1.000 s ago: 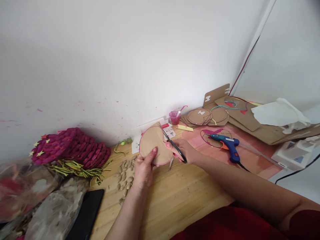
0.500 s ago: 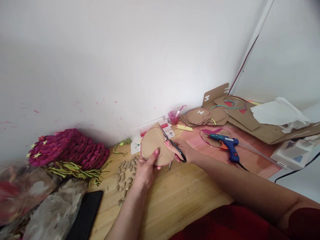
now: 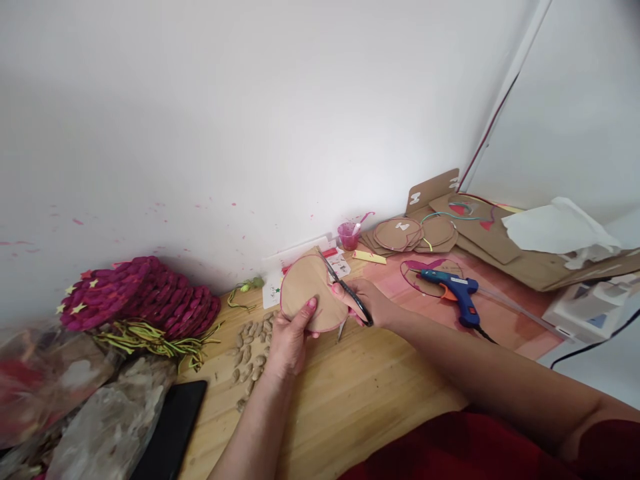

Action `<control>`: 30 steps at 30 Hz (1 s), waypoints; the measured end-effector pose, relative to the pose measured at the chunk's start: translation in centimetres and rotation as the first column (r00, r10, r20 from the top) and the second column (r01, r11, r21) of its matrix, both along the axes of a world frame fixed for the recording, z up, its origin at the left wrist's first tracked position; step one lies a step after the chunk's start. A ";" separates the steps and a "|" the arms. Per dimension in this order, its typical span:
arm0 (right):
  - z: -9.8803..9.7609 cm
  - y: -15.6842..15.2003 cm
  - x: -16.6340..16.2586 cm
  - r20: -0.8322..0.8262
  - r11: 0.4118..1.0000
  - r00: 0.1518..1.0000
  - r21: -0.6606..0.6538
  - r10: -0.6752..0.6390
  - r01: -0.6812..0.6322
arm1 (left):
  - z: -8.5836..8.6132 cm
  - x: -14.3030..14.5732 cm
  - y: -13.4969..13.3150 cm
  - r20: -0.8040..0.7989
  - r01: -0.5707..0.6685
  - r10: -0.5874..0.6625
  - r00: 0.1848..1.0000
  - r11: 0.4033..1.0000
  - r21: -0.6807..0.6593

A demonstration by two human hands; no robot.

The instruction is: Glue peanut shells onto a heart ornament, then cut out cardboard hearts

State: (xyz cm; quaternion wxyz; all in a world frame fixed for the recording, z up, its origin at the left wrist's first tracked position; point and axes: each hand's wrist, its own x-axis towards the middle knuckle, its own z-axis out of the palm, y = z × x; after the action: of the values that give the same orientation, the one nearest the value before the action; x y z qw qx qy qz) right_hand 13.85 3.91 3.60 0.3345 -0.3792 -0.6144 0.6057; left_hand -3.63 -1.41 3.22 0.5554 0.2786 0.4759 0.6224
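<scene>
My left hand grips a brown cardboard piece by its lower edge, thumb flat on top. A pink-purple line runs round the piece, which is rounded on the left. In my right hand is a pair of black-handled scissors, with the blades lying along the cardboard's upper right edge. How far the blades stand apart is hard to make out. Below the hands is the wooden table, and several peanuts in shells lie to the left of my left wrist.
At left stand stacked magenta braided discs with yellow-green strings, plastic bags and a black flat object. A blue glue gun lies at right, before cardboard rounds. A pink cup stands by the wall.
Almost nothing differs. The view has shifted very slightly, and both hands hold the cardboard and scissors in nearly the same place.
</scene>
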 end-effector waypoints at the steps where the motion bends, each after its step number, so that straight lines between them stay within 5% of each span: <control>1: 0.0 0.0 0.0 0.000 1.000 1.000 -0.002 -0.004 0.004 | 0.0 -0.1 0.0 0.003 -0.006 0.006 1.000 1.000 0.002; 19: -0.8 -0.1 0.2 0.061 1.000 0.998 0.016 -0.027 0.027 | 0.3 -0.7 0.3 0.076 -0.121 0.117 0.990 0.991 0.052; 30: 0.5 -0.7 0.0 0.069 0.999 0.997 -0.040 -0.028 0.030 | 0.2 -0.6 0.5 0.082 -0.173 0.170 0.982 0.984 0.034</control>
State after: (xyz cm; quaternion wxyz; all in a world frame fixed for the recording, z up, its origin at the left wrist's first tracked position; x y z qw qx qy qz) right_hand 13.87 3.20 4.10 0.3141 -0.4154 -0.6075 0.5998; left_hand -4.26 -0.86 3.43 0.5122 0.2230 0.4630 0.6882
